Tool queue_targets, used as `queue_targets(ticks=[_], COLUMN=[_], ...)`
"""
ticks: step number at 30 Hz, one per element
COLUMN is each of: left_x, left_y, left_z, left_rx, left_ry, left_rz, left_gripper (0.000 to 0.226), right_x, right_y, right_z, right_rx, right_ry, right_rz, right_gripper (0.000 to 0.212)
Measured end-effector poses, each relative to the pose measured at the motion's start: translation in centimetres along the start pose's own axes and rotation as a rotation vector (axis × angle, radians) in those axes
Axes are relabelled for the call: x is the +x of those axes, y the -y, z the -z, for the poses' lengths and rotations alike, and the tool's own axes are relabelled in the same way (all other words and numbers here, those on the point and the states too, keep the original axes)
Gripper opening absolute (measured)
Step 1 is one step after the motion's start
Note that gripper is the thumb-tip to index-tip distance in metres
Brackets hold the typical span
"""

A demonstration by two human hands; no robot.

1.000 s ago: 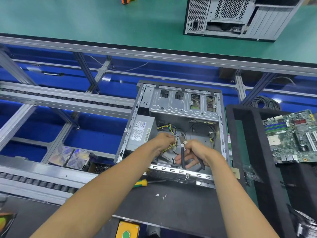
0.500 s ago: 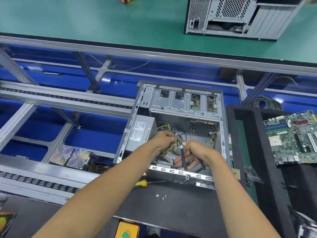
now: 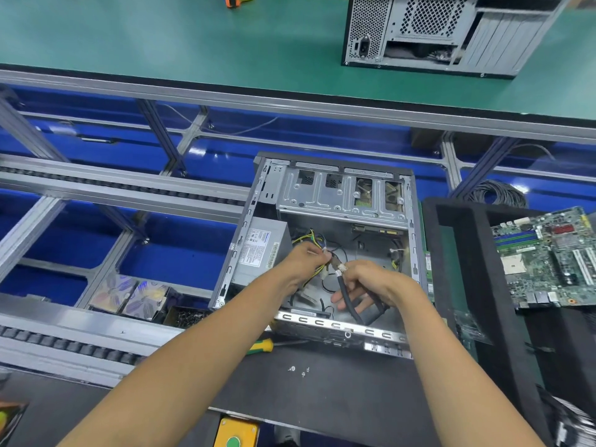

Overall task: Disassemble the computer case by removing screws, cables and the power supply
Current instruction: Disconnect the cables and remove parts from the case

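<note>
Dark grey table (image 3: 322,391) beside a blue-floored conveyor frame with aluminium rails (image 3: 122,188); green-topped bench (image 3: 161,37) beyond. Left hand (image 3: 306,258) inside the open grey metal computer case (image 3: 342,201), fingers curled round a bundle of yellow, black and blue wires (image 3: 314,238) at a small pale connector. Right hand (image 3: 367,282) just beside it, thumb and forefinger pinching the white-tipped end of a thick black cable (image 3: 346,293), other fingers loosely spread beneath; cable drooping toward the case's near rim. Both connector ends close together between the two hands, whether joined or apart not clear. Grey box-shaped power supply with a white label (image 3: 261,250) seated in the case's left side, wires running from it to the left hand. Silver drive cage (image 3: 338,195) across the far part of the case. On the table near the case's front edge: green-and-yellow-handled screwdriver (image 3: 261,346), partly behind the left forearm, and three small loose silver screws (image 3: 300,371). To the right, green motherboard (image 3: 548,256) resting on a black foam tray (image 3: 458,253). Coil of black cable (image 3: 496,193) behind the tray. Second grey computer case with perforated rear panel (image 3: 435,30) on the far green bench.
</note>
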State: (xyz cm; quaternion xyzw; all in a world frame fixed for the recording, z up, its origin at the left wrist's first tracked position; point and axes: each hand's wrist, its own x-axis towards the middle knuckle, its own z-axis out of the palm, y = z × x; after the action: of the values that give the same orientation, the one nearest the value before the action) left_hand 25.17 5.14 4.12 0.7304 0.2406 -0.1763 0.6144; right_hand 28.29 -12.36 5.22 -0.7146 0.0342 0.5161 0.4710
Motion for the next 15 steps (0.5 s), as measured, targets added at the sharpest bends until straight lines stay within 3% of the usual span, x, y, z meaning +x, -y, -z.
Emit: queue_targets(ticks=[2, 5, 15], left_x=[0.0, 0.0, 0.4], left_y=[0.1, 0.0, 0.2], left_z=[0.1, 0.3, 0.1], left_rx=[-0.026, -0.076, -0.053], left_ry=[-0.015, -0.045, -0.094], left_rz=[-0.014, -0.019, 0.002], left_gripper=[0.018, 0.019, 0.025], right_x=[0.0, 0.1, -0.5], right_y=[-0.2, -0.2, 0.9], right_z=[0.3, 0.7, 1.6], right_rx=[0.055, 0.157, 0.103], right_ry=[-0.008, -0.034, 0.04], right_rz=[0.034, 0.06, 0.031], right_gripper=[0.009, 0.013, 0.01])
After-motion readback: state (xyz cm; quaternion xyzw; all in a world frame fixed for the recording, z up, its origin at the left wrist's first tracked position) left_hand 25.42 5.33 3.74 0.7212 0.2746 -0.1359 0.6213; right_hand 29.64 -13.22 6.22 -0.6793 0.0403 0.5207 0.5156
